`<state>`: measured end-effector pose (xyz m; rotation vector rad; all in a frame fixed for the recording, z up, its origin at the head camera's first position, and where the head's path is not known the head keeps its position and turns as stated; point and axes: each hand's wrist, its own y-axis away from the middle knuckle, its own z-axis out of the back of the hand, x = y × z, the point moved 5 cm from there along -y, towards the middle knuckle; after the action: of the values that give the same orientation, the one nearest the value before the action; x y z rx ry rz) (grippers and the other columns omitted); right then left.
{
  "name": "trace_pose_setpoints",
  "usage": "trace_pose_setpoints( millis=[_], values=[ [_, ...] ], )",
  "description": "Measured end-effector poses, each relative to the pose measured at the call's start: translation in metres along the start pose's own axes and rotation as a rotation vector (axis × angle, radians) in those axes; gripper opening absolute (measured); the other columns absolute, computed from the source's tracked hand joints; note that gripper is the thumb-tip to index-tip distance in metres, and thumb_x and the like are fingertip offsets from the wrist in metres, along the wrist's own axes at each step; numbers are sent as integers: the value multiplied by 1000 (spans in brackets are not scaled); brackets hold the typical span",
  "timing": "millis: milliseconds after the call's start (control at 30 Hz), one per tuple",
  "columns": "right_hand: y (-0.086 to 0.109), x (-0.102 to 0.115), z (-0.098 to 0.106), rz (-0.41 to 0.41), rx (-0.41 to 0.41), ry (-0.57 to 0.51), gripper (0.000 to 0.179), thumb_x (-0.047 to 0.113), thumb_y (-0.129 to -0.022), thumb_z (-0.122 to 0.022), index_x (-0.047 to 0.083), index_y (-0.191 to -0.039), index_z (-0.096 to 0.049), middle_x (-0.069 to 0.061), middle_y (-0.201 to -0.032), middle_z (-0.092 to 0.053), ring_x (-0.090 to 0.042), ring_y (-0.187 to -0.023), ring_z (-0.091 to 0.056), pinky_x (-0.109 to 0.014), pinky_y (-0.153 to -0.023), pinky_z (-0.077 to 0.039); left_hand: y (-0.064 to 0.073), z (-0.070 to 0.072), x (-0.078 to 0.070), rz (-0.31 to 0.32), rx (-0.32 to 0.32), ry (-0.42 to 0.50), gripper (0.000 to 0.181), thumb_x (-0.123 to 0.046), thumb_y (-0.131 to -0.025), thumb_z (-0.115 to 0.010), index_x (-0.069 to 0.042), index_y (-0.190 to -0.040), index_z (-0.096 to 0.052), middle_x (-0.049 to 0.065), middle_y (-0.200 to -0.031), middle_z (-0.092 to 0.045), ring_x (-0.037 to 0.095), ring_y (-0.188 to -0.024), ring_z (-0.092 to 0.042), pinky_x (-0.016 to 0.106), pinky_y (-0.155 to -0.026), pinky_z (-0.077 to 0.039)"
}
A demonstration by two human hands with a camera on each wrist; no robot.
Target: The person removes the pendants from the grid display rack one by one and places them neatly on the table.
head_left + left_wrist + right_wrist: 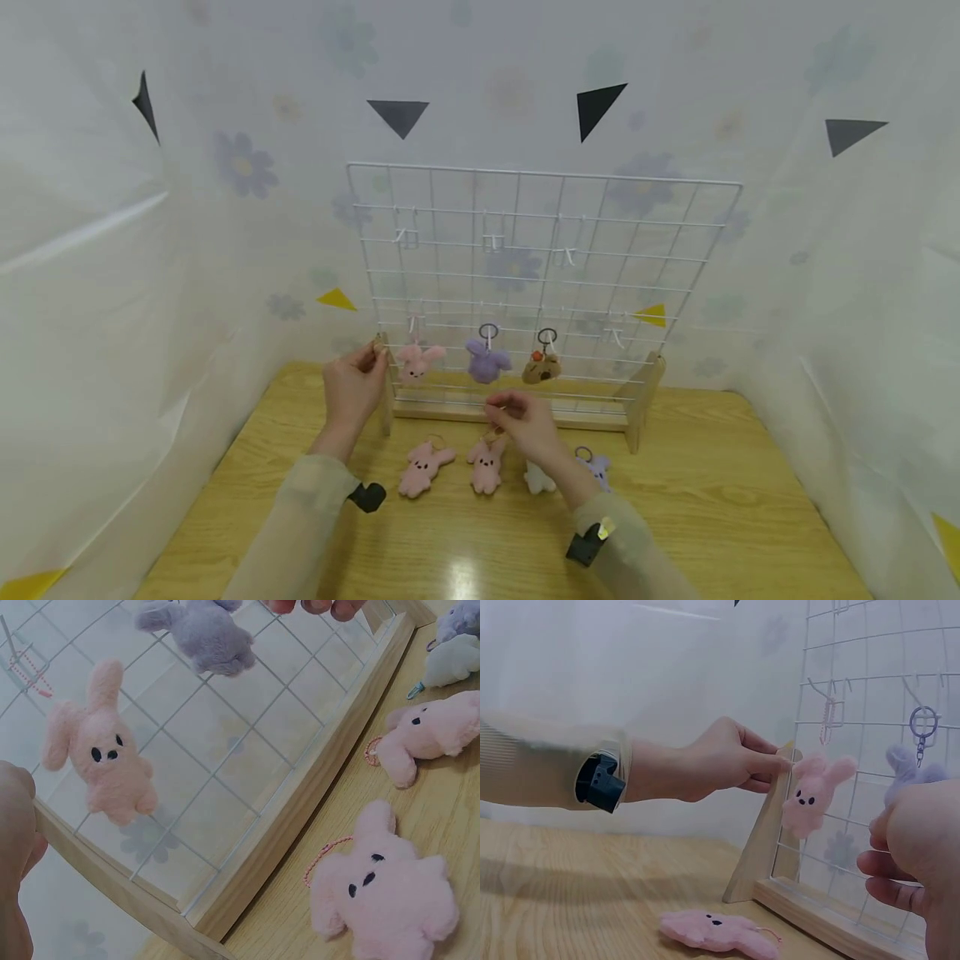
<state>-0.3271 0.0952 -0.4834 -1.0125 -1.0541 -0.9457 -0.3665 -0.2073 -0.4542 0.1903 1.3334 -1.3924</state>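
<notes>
My left hand [354, 387] pinches the top of the wooden side stand [759, 851] of a white wire grid rack [517, 279]. My right hand [527, 427] is in front of the rack's lower edge, its fingers loosely curled with nothing visible between them. On the rack's hooks hang a pink bunny plush keychain [415, 367], a purple plush keychain [487, 363] and a brown plush keychain [542, 368]. Below, on the table, lies a pink bunny keychain [486, 468], close to the right fingertips. Another pink bunny keychain [386, 892] lies to its left.
A white plush keychain [450, 661] and a purple one [600, 472] lie farther right on the wooden table [720, 492], partly behind the right arm. Bare hooks [493, 243] stick out higher on the grid. White patterned sheeting [247, 233] surrounds the table.
</notes>
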Motion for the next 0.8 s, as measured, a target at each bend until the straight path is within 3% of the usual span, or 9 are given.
trace_pose_setpoints(
  millis=[167,400,800],
  values=[
    [2,2,12,-25,-43,24,16,1,-101,-71,-10,-113,-72,-22,-101,-73,-32,-84,-73,-30,-74,-63,0,0,0,-4,1,-2,24,-10,-97,-79,7,-113,-78,22,-98,-78,30,-81,-79,21,-65,-61],
    [6,8,28,-67,-83,5,16,4,-102,-72,-7,-113,-72,-20,-108,-73,-19,-82,-71,-36,-80,-64,0,0,-1,-9,-3,-1,23,-9,-96,-80,7,-113,-78,23,-98,-77,32,-80,-79,23,-66,-62],
    [2,21,56,39,-87,32,14,3,-102,-71,-8,-110,-71,-14,-98,-73,-37,-83,-72,-40,-75,-65,-1,1,-2,-25,-11,-8,23,-8,-96,-80,8,-112,-78,23,-97,-77,33,-80,-79,33,-67,-64]
  ],
)
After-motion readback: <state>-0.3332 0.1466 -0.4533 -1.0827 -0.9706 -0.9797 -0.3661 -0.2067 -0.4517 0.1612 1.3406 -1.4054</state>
